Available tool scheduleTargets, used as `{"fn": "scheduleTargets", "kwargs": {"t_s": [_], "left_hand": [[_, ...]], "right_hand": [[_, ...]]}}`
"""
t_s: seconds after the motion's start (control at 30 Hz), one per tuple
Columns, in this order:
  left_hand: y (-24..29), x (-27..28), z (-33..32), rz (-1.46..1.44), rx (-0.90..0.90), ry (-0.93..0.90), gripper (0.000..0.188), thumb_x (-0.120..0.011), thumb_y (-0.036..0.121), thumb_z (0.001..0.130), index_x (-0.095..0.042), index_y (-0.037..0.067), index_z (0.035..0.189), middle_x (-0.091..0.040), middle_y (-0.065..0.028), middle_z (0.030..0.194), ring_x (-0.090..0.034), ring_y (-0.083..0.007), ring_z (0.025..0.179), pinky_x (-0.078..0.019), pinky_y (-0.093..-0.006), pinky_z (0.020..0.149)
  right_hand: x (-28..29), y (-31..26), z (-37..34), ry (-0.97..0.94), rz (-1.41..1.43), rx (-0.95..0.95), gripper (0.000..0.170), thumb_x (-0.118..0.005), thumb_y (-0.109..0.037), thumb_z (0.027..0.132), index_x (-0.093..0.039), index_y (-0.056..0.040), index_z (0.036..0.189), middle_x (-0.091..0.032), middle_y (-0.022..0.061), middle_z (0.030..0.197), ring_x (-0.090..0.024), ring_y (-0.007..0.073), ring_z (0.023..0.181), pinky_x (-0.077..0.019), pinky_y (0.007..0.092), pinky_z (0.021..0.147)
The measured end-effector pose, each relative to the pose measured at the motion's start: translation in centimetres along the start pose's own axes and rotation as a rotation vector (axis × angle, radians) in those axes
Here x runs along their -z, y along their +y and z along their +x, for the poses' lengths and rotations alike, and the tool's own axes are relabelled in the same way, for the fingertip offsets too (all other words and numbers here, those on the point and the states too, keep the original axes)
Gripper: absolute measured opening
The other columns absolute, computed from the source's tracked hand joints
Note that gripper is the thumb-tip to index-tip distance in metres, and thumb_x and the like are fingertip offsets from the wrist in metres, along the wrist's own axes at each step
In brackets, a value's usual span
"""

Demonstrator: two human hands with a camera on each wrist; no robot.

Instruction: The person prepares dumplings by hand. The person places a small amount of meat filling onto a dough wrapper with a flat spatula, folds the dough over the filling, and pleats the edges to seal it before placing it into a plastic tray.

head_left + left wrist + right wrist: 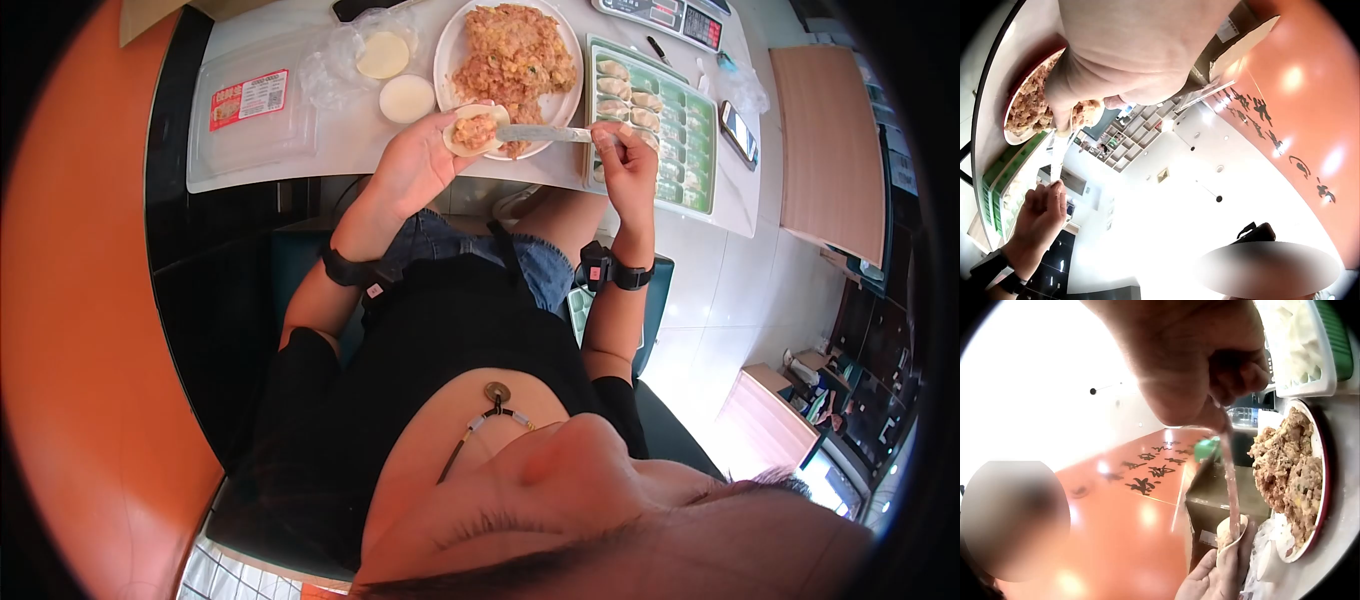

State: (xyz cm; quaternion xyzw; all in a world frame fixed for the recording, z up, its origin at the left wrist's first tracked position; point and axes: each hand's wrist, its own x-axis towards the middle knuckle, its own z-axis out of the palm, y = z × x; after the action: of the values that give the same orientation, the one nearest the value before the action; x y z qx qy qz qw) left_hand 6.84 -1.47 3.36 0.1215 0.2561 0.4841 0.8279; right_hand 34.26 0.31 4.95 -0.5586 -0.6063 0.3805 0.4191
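Note:
In the head view the left hand (412, 168) holds a round dough wrapper (452, 139) with meat filling (475, 131) on it. The right hand (625, 165) grips a flat spreading stick (545, 133), whose far end touches the filling. Behind both hands lies a plate (448, 45) heaped with minced filling (515, 55). From the right wrist view, the wrapper (1231, 553) curves up around the stick's tip (1234, 519), resting in the left fingers. Rows of folded dumplings (613, 88) sit in a green tray (680, 200) beside the right hand.
Two stacks of round wrappers (407, 99) stand left of the plate, one on crumpled plastic (335, 75). A clear lidded box (215, 150) with a red label is at the left. A scale (665, 15), a pen (657, 50) and a phone (738, 132) lie around the tray.

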Motion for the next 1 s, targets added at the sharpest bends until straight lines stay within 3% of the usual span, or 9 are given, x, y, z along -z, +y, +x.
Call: {"fn": "scheduleTargets", "kwargs": {"t_s": [0.13,0.23,0.3,0.43,0.5,0.63,0.8,0.93,1.0], "left_hand": [[0.0,0.0,0.3,-0.006,-0.02,0.014,0.047,-0.039,0.017,0.101,-0.037,-0.011,0.139,-0.048,-0.02,0.143,-0.048,-0.0274,0.133,-0.0366,-0.0396,0.115],[0.1,0.2,0.3,-0.009,-0.015,0.035,0.047,-0.04,0.017,0.101,-0.037,-0.011,0.139,-0.048,-0.0202,0.143,-0.048,-0.0272,0.133,-0.0363,-0.0396,0.115],[0.1,0.2,0.3,-0.001,-0.018,0.046,0.047,-0.039,0.018,0.101,-0.037,-0.011,0.138,-0.048,-0.0201,0.143,-0.048,-0.0273,0.133,-0.036,-0.0393,0.115],[0.0,0.4,0.4,0.001,-0.026,0.049,0.047,-0.039,0.018,0.102,-0.038,-0.011,0.138,-0.048,-0.0199,0.142,-0.048,-0.0273,0.132,-0.0361,-0.0391,0.115],[0.1,0.2,0.3,-0.007,-0.024,0.042,0.047,-0.039,0.018,0.102,-0.038,-0.011,0.139,-0.048,-0.0196,0.142,-0.048,-0.0271,0.132,-0.0362,-0.0389,0.115],[0.1,-0.2,0.3,-0.003,-0.02,0.054,0.047,-0.039,0.018,0.102,-0.037,-0.011,0.139,-0.048,-0.0194,0.143,-0.048,-0.0268,0.132,-0.0361,-0.0389,0.115],[0.1,-0.2,0.3,0.008,-0.026,0.078,0.047,-0.038,0.019,0.103,-0.036,-0.011,0.139,-0.047,-0.0191,0.143,-0.047,-0.0268,0.133,-0.0359,-0.0391,0.115],[0.2,0.1,0.4,-0.002,-0.036,0.082,0.047,-0.038,0.019,0.102,-0.036,-0.011,0.139,-0.047,-0.0191,0.143,-0.047,-0.0268,0.133,-0.0359,-0.0393,0.115],[0.2,0.2,0.4,0.003,-0.038,0.082,0.047,-0.039,0.019,0.102,-0.036,-0.011,0.139,-0.047,-0.0191,0.143,-0.047,-0.0269,0.133,-0.036,-0.0394,0.115]], "right_hand": [[-0.2,-0.6,-0.4,0.097,-0.055,-0.071,0.012,-0.064,-0.012,0.095,-0.071,-0.0027,0.098,-0.045,-0.0078,0.055,-0.033,0.0001,0.051,-0.024,0.0218,0.046],[-0.4,0.6,-0.3,0.217,-0.164,-0.006,0.013,-0.065,-0.013,0.095,-0.072,-0.0029,0.097,-0.049,-0.0052,0.057,-0.036,0.0012,0.051,-0.027,0.0216,0.047],[-0.5,1.0,-0.3,0.253,-0.208,0.162,0.013,-0.066,-0.013,0.094,-0.072,-0.0031,0.096,-0.05,-0.0051,0.059,-0.036,0.0021,0.052,-0.0281,0.022,0.048],[-1.1,-0.1,-1.0,0.256,-0.11,0.141,0.012,-0.066,-0.012,0.093,-0.073,-0.003,0.096,-0.049,-0.0051,0.059,-0.036,0.0023,0.053,-0.0284,0.0224,0.048],[-1.5,-1.3,-1.6,0.171,-0.065,-0.002,0.012,-0.067,-0.012,0.092,-0.073,-0.0028,0.096,-0.049,-0.0048,0.06,-0.035,0.0028,0.054,-0.0285,0.0225,0.049],[-1.7,-0.8,-1.5,0.145,-0.129,-0.018,0.012,-0.067,-0.013,0.092,-0.073,-0.003,0.095,-0.051,-0.0033,0.06,-0.036,0.0031,0.053,-0.0292,0.0227,0.049],[-1.8,-0.7,-1.1,0.303,-0.362,0.156,0.012,-0.067,-0.012,0.091,-0.074,-0.0026,0.094,-0.053,-0.0006,0.06,-0.037,0.0036,0.052,-0.0305,0.0233,0.048],[-1.5,0.1,-1.0,0.335,-0.366,0.148,0.013,-0.067,-0.012,0.091,-0.073,-0.002,0.094,-0.052,-0.0006,0.06,-0.039,0.0034,0.053,-0.031,0.0236,0.048],[-1.4,0.1,-1.4,0.292,-0.139,0.057,0.015,-0.066,-0.014,0.095,-0.073,-0.0013,0.1,-0.046,-0.0081,0.059,-0.034,0.0006,0.054,-0.0261,0.0197,0.048]]}}
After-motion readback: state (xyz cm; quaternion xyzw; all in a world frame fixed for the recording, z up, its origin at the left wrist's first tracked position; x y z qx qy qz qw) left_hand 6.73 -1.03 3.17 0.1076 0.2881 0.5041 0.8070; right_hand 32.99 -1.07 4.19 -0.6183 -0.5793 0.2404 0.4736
